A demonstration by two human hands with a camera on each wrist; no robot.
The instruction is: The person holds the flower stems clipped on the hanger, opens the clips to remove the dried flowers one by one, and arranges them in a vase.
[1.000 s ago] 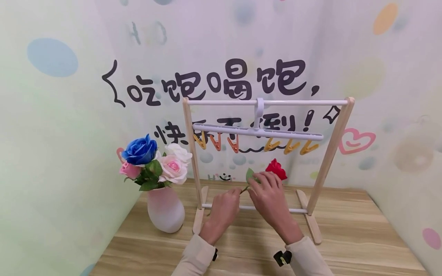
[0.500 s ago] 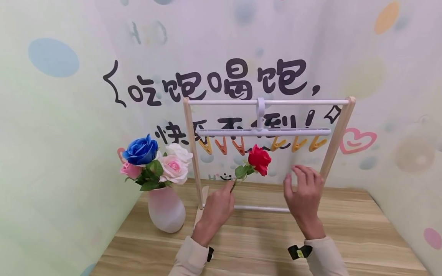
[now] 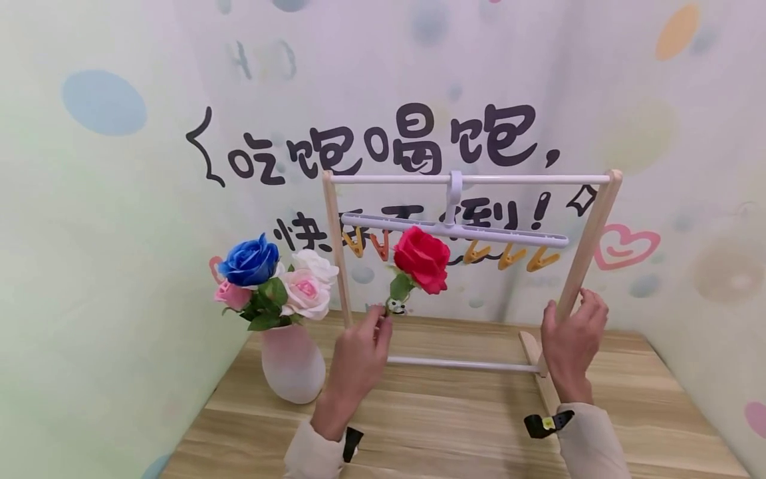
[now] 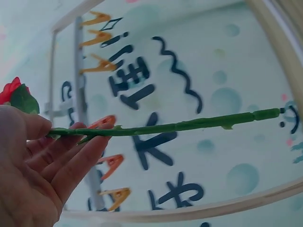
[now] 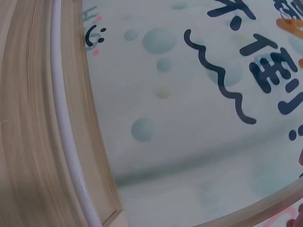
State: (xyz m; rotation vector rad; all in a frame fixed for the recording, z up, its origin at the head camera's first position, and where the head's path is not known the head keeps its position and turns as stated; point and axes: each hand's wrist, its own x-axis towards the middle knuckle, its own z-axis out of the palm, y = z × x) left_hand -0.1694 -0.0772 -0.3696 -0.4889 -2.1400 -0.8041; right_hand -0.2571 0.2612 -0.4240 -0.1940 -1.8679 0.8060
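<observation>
My left hand pinches the green stem of an artificial red rose between thumb and fingers. In the left wrist view the stem points right, its cut end free, and the bloom peeks out behind the hand. My right hand holds the right wooden post of a small rack, thumb on one side and fingers on the other. Only fingertips show at the right wrist view's edge. From the rack's top bar hangs a lilac clip hanger with yellow and orange clips.
A pink-white vase with blue, pink and white roses stands left of the rack on the wood-grain table. A low white crossbar joins the rack's posts. Behind is a patterned wall with black lettering.
My right hand has left the rose and moved right to the rack's post. My left hand has moved slightly left, and the rose now stands more upright in front of the hanger, which has swung.
</observation>
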